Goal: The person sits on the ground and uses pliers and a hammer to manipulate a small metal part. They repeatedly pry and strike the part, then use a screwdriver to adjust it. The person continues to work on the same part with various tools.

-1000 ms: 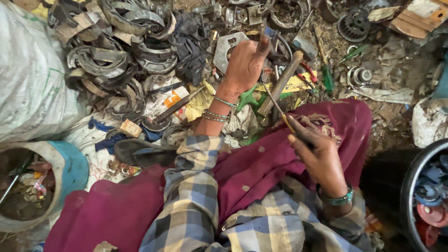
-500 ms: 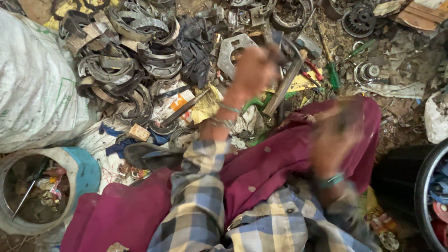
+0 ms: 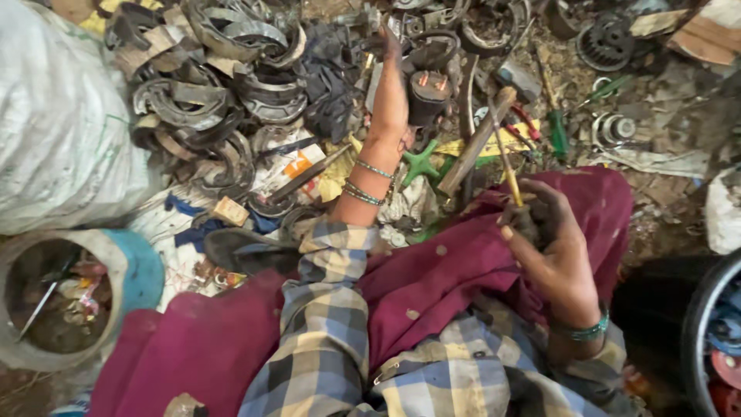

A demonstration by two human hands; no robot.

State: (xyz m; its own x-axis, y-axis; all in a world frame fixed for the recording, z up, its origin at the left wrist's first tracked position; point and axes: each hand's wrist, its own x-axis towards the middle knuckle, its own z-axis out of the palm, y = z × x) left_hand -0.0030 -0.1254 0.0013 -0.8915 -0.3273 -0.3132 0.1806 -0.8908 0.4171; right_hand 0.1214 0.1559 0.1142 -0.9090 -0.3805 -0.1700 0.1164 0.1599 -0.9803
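Note:
My left hand (image 3: 391, 96) reaches forward into the scrap pile and holds a dark cylindrical motor part (image 3: 429, 96) with copper at its top. My right hand (image 3: 549, 243) rests over the maroon cloth (image 3: 432, 286) on my lap, gripping a thin screwdriver (image 3: 503, 158) whose shaft points up and away. A wooden-handled hammer (image 3: 485, 131) lies on the ground between the two hands. Green bangles circle both wrists, and plaid sleeves cover my arms.
Curved brake shoes (image 3: 208, 93) and metal rings heap at the upper left beside a white sack (image 3: 58, 131). A round tub (image 3: 73, 297) with scraps sits lower left. Gears (image 3: 610, 38) and a green screwdriver (image 3: 557, 123) lie upper right; a dark basin rim (image 3: 698, 340) is at right.
My left hand has stretched farther forward and picked the dark motor part off the pile. My right hand lowered toward my lap, still with the screwdriver.

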